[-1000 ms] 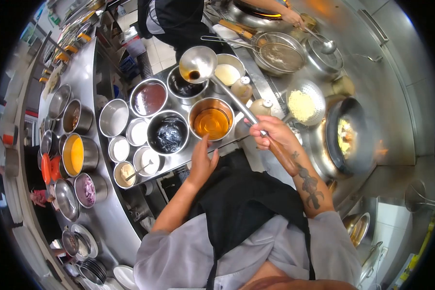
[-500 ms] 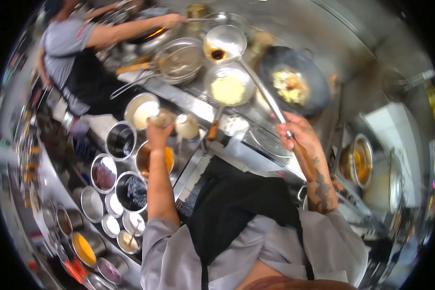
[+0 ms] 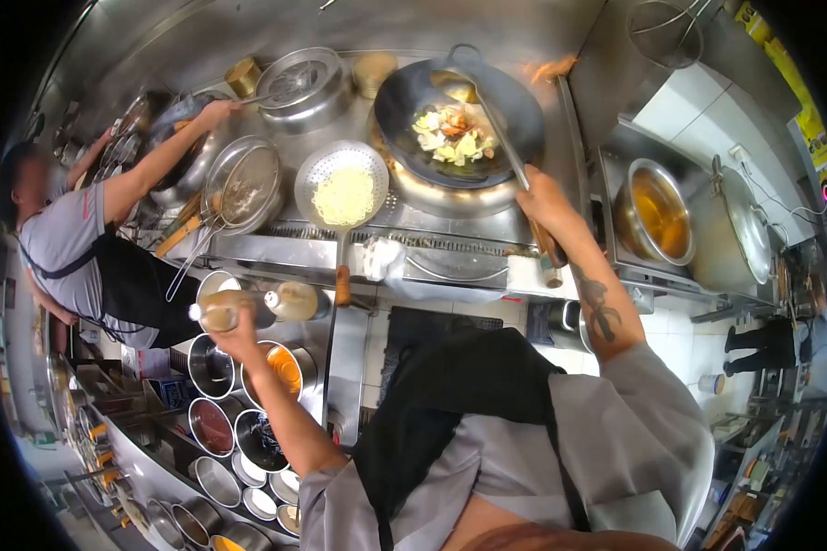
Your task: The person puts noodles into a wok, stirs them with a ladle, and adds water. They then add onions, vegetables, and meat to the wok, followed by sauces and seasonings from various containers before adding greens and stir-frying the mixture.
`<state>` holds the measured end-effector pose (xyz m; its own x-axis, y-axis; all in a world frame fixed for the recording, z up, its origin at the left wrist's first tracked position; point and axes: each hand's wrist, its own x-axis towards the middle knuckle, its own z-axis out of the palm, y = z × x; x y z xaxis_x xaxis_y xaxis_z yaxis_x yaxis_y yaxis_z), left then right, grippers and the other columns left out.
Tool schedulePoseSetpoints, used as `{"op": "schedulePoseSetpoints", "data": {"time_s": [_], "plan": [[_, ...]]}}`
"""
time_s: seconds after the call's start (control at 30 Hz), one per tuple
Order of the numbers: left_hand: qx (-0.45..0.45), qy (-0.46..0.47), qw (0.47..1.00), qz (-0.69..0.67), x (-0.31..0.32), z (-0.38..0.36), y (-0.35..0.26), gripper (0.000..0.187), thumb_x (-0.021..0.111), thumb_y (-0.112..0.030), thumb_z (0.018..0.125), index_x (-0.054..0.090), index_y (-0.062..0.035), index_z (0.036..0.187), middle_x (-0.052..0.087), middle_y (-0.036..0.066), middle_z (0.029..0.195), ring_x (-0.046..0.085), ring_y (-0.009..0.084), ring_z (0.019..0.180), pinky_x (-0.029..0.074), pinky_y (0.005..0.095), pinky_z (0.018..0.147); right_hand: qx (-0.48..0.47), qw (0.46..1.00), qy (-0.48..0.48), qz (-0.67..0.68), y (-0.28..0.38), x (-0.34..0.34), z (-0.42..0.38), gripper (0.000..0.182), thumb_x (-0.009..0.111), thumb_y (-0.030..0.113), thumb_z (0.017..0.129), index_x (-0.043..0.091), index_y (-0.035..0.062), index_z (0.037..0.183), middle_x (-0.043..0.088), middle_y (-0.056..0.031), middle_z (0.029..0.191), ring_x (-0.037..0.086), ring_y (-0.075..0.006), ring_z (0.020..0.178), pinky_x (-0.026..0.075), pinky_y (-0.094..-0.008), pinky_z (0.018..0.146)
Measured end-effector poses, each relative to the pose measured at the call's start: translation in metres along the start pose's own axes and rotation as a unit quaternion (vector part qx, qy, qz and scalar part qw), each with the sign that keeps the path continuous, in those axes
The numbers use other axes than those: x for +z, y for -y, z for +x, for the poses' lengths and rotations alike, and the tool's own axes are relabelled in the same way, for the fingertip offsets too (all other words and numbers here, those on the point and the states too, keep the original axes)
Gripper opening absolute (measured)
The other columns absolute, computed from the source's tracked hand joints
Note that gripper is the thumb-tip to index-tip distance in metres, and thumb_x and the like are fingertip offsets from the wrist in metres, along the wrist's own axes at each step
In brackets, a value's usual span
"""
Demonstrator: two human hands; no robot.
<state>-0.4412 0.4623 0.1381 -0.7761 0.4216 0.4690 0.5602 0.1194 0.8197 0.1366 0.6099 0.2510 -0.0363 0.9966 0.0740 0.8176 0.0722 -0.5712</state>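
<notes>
My left hand (image 3: 237, 335) is closed around a squeeze bottle (image 3: 213, 312) of pale liquid, tilted with its white cap to the left. A second bottle (image 3: 296, 300) lies or leans just right of it. My right hand (image 3: 544, 202) grips the handle of a long ladle (image 3: 494, 124), whose bowl is over the far side of the black wok (image 3: 400, 101). In the wok lies chopped food (image 3: 455, 135), yellow-green, white and orange. Left of the wok, a perforated strainer (image 3: 343, 156) with a wooden handle holds pale noodles (image 3: 344, 195).
Several pots of sauces and seasonings, one with orange content (image 3: 283, 365), stand at my left. A co-worker (image 3: 110, 248) in a black apron reaches over the stove. At right are a metal bowl of amber liquid (image 3: 662, 216) and a lidded pot (image 3: 728, 230). Flames (image 3: 551, 68) show behind the wok.
The view has swung right. My right hand has brought the ladle, which held dark liquid over the stove, into the wok. The bottle in my left hand is now lifted and tilted.
</notes>
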Motion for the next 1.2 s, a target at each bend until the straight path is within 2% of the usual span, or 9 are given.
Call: {"op": "schedulePoseSetpoints", "data": {"time_s": [0.13, 0.2, 0.3, 0.47, 0.53, 0.67, 0.9, 1.13, 1.2], "plan": [[0.107, -0.06, 0.986, -0.11, -0.035, 0.036, -0.107, 0.077, 0.083, -0.014, 0.07, 0.043, 0.0047, 0.132, 0.054, 0.018, 0.126, 0.057, 0.0248, 0.108, 0.048, 0.0393, 0.095, -0.012, 0.999, -0.038, 0.004, -0.008, -0.017, -0.009, 0.028, 0.057, 0.01, 0.078, 0.053, -0.004, 0.102, 0.061, -0.0313, 0.095, 0.06, -0.0455, 0.092, 0.047, -0.0483, 0.079], [0.061, -0.097, 0.981, -0.154, -0.045, 0.053, -0.16, 0.074, 0.082, -0.014, 0.072, 0.042, 0.0054, 0.132, 0.052, 0.019, 0.127, 0.055, 0.0255, 0.109, 0.048, 0.0404, 0.095, -0.055, 0.995, -0.061, 0.065, -0.024, -0.018, -0.009, 0.027, 0.057, 0.009, 0.078, 0.054, -0.0038, 0.101, 0.062, -0.0283, 0.091, 0.063, -0.0418, 0.084, 0.048, -0.046, 0.073], [0.102, -0.051, 0.98, -0.164, -0.043, 0.068, -0.234, 0.074, 0.08, -0.013, 0.073, 0.041, 0.0042, 0.134, 0.053, 0.019, 0.125, 0.056, 0.0244, 0.108, 0.048, 0.0347, 0.092, -0.041, 0.991, -0.053, 0.119, -0.035, -0.023, -0.014, 0.026, 0.055, 0.008, 0.079, 0.055, -0.0035, 0.102, 0.061, -0.0228, 0.082, 0.064, -0.0333, 0.067, 0.049, -0.0421, 0.062], [0.365, 0.097, 0.924, -0.06, 0.034, 0.074, -0.283, 0.06, 0.079, -0.014, 0.072, 0.049, 0.0032, 0.122, 0.058, 0.015, 0.113, 0.058, 0.0231, 0.1, 0.048, 0.034, 0.087, 0.063, 0.965, 0.02, 0.255, -0.045, -0.027, -0.027, 0.026, 0.054, 0.006, 0.08, 0.057, -0.0033, 0.104, 0.057, -0.0108, 0.069, 0.054, -0.0175, 0.046, 0.044, -0.0339, 0.047], [0.385, 0.189, 0.903, -0.036, 0.073, 0.041, -0.329, 0.075, 0.084, -0.021, 0.062, 0.048, -0.0003, 0.125, 0.059, 0.02, 0.108, 0.061, 0.0315, 0.096, 0.049, 0.0364, 0.084, 0.084, 0.939, 0.05, 0.331, -0.042, -0.033, -0.03, 0.027, 0.053, 0.006, 0.081, 0.057, -0.0034, 0.106, 0.056, -0.006, 0.067, 0.051, -0.0131, 0.043, 0.042, -0.03, 0.044], [0.418, 0.274, 0.856, 0.135, 0.156, -0.001, -0.333, 0.079, 0.079, -0.028, 0.064, 0.042, -0.0057, 0.13, 0.059, 0.021, 0.099, 0.061, 0.0407, 0.084, 0.052, 0.0442, 0.073, 0.12, 0.891, 0.108, 0.424, -0.048, -0.037, -0.026, 0.029, 0.053, 0.004, 0.081, 0.057, -0.0031, 0.109, 0.053, -0.0027, 0.066, 0.048, -0.0099, 0.043, 0.041, -0.026, 0.04], [0.477, 0.32, 0.735, 0.36, 0.27, -0.063, -0.351, 0.078, 0.079, -0.028, 0.062, 0.041, -0.0107, 0.128, 0.058, 0.021, 0.097, 0.063, 0.0357, 0.084, 0.052, 0.0466, 0.069, 0.097, 0.84, 0.171, 0.506, -0.048, -0.053, -0.025, 0.021, 0.055, 0.002, 0.08, 0.057, -0.0042, 0.1, 0.052, -0.0035, 0.063, 0.05, -0.0116, 0.043, 0.041, -0.0282, 0.038], [0.528, 0.29, 0.669, 0.436, 0.322, -0.08, -0.357, 0.076, 0.077, -0.02, 0.062, 0.038, -0.0105, 0.128, 0.058, 0.02, 0.097, 0.064, 0.0341, 0.086, 0.052, 0.0431, 0.071, 0.087, 0.868, 0.149, 0.466, -0.053, -0.058, -0.024, 0.024, 0.052, 0.001, 0.085, 0.056, -0.0032, 0.109, 0.048, 0.0005, 0.062, 0.047, -0.0077, 0.042, 0.038, -0.0242, 0.037], [0.53, 0.295, 0.665, 0.435, 0.328, -0.082, -0.364, 0.075, 0.077, -0.019, 0.063, 0.038, -0.0104, 0.127, 0.059, 0.02, 0.098, 0.064, 0.0341, 0.087, 0.052, 0.0438, 0.072, 0.086, 0.878, 0.141, 0.448, -0.061, -0.057, -0.018, 0.023, 0.052, 0.004, 0.082, 0.056, -0.0044, 0.104, 0.05, -0.0022, 0.061, 0.05, -0.0106, 0.043, 0.04, -0.0277, 0.039]]}}
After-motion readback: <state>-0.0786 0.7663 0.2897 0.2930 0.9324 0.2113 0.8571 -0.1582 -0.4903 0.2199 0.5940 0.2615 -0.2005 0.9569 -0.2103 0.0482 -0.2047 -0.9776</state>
